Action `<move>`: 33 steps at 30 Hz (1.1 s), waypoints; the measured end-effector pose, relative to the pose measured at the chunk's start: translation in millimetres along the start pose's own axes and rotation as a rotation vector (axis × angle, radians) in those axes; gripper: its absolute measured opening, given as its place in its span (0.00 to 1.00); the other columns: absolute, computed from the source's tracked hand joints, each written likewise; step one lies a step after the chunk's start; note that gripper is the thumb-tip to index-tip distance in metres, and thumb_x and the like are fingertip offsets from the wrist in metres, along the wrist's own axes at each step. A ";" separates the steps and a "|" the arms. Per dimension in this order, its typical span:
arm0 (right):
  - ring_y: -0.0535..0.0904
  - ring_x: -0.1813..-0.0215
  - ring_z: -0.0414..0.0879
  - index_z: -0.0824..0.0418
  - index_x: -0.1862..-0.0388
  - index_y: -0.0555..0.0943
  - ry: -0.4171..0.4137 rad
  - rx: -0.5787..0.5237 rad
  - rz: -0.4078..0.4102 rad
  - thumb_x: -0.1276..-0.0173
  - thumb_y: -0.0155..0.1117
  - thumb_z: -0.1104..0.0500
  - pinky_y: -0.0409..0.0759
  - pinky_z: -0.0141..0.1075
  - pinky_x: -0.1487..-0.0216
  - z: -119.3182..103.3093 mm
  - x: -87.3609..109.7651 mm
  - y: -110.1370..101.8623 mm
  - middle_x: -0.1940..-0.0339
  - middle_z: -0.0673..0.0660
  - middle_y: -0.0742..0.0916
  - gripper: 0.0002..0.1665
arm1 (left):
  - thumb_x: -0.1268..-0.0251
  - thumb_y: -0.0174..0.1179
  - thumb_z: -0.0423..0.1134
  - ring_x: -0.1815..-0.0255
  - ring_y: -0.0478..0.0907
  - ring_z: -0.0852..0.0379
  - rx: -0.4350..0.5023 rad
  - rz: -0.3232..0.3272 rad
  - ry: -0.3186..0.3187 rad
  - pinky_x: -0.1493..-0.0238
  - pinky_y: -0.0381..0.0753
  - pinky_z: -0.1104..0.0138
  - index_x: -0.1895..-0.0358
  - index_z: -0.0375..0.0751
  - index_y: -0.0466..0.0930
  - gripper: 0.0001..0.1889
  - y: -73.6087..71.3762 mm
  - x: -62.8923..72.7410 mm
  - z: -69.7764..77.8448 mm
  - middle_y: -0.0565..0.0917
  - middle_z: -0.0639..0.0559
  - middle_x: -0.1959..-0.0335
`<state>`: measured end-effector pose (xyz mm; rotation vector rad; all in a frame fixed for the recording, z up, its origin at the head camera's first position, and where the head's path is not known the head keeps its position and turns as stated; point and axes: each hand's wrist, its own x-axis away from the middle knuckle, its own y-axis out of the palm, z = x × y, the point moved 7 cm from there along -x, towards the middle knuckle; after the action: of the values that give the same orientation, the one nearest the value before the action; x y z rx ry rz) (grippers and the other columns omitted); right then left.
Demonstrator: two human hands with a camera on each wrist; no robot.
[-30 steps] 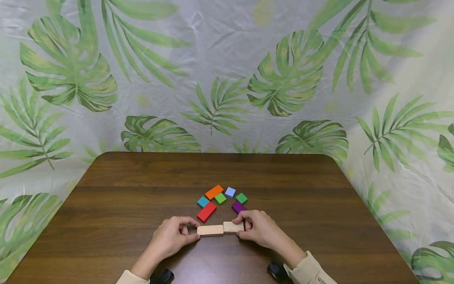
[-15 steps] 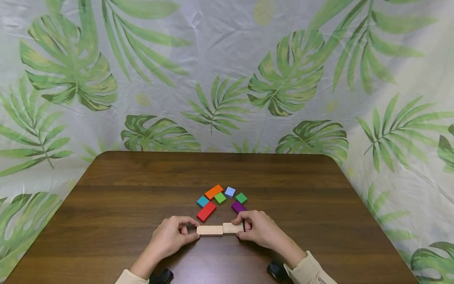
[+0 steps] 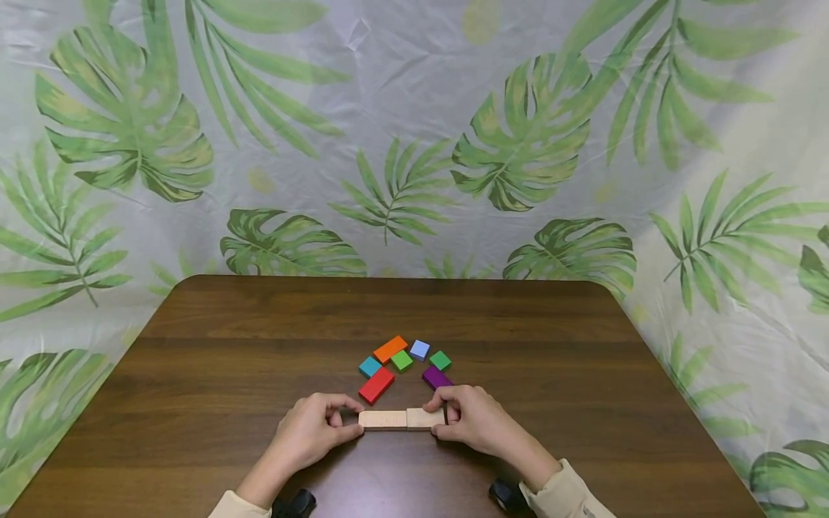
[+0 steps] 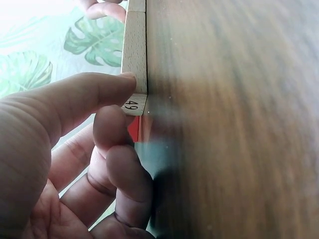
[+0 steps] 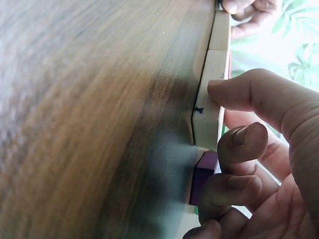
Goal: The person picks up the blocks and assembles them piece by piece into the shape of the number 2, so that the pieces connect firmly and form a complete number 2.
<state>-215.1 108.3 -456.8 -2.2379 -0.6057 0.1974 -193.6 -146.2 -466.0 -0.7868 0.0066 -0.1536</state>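
Note:
Two plain wooden blocks lie end to end in one row on the table. My left hand (image 3: 314,430) pinches the outer end of the left wooden block (image 3: 383,420) between thumb and fingers; in the left wrist view that block's end (image 4: 131,105) bears the number 49. At the other end my right hand (image 3: 474,421) grips the right wooden block (image 3: 421,419), its thumb on the near side. A dark mark shows on the near face of this block (image 5: 211,102) in the right wrist view. The two blocks meet with their edges lined up.
Beyond the row lie coloured blocks: red (image 3: 377,385), teal (image 3: 370,367), orange (image 3: 391,350), light green (image 3: 401,361), light blue (image 3: 419,350), green (image 3: 440,360) and purple (image 3: 437,377). The purple one is close to my right fingers. A leaf-print cloth (image 3: 414,144) hangs behind the table (image 3: 259,316).
The right wooden block has shifted slightly toward me, so its edge now lines up with the left one. My left hand and the coloured blocks stay put.

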 end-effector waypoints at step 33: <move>0.65 0.80 0.32 0.53 0.48 0.89 -0.072 0.048 0.003 0.30 0.78 0.52 0.65 0.29 0.73 -10.2 -20.9 -13.1 0.83 0.41 0.73 0.14 | 0.45 0.82 0.46 0.82 0.70 0.64 0.050 -0.007 -0.012 0.77 0.63 0.70 0.59 0.61 0.90 0.12 -1.3 -0.8 -4.5 0.79 0.64 0.82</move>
<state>-234.7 99.0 -441.4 -2.1932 -0.6291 0.2922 -194.9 -150.1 -468.3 -0.7379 -0.0111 -0.1550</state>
